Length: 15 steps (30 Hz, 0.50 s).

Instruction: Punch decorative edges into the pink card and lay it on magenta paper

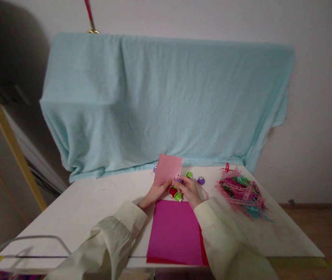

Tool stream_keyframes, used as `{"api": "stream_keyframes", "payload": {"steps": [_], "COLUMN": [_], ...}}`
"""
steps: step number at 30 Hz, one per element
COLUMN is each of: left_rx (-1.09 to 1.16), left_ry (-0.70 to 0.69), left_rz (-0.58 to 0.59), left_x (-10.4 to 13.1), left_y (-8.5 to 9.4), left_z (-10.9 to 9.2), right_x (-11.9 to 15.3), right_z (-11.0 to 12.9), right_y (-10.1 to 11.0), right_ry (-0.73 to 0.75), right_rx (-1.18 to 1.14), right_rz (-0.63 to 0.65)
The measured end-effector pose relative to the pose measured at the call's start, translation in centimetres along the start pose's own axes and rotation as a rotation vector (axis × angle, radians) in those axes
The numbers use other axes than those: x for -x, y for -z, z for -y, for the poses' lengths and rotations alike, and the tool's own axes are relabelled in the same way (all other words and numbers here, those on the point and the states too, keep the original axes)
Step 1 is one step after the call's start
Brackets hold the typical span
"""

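Note:
A light pink sheet of paper [167,169] stands tilted up in my left hand [159,191], whose fingers pinch its lower edge. A row of small punched shapes runs down the sheet's right side. My right hand [189,188] is closed around a small purple craft punch [178,180] at the sheet's lower right corner; the fingers partly hide it. Just below, between my hands, lie a red craft punch [173,191] and a green craft punch [178,196]. Another green punch [189,175] and a purple punch [201,180] sit beyond my right hand.
Magenta paper [174,233] lies over red paper at the front of the white table [119,198]. A tangled heap of punched paper strips [242,192] is on the right. A light blue cloth [166,101] hangs behind. One more purple punch [154,169] shows beside the pink sheet.

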State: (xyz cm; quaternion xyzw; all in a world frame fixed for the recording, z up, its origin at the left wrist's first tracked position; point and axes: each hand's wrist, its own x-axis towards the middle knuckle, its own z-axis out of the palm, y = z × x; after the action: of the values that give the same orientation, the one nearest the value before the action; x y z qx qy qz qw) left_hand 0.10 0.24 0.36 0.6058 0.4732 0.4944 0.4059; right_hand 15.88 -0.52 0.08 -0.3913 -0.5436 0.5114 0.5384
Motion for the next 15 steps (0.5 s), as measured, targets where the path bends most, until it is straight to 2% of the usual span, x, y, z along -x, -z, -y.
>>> {"api": "stream_keyframes", "payload": {"steps": [9,15], "left_rx": [0.102,0.146], "left_ry": [-0.039,-0.035], "left_rz": [0.051,0.040], "left_x": [-0.8,-1.2], "left_y": [-0.6,-0.6], "left_z": [1.2,1.8], "right_x": [-0.2,-0.5], "right_z": [-0.2,-0.7], "right_y": [0.2,0.4], "right_ry": [-0.012,0.001], "right_rx": [0.058,0.047], "right_rz": [-0.024,-0.023]}}
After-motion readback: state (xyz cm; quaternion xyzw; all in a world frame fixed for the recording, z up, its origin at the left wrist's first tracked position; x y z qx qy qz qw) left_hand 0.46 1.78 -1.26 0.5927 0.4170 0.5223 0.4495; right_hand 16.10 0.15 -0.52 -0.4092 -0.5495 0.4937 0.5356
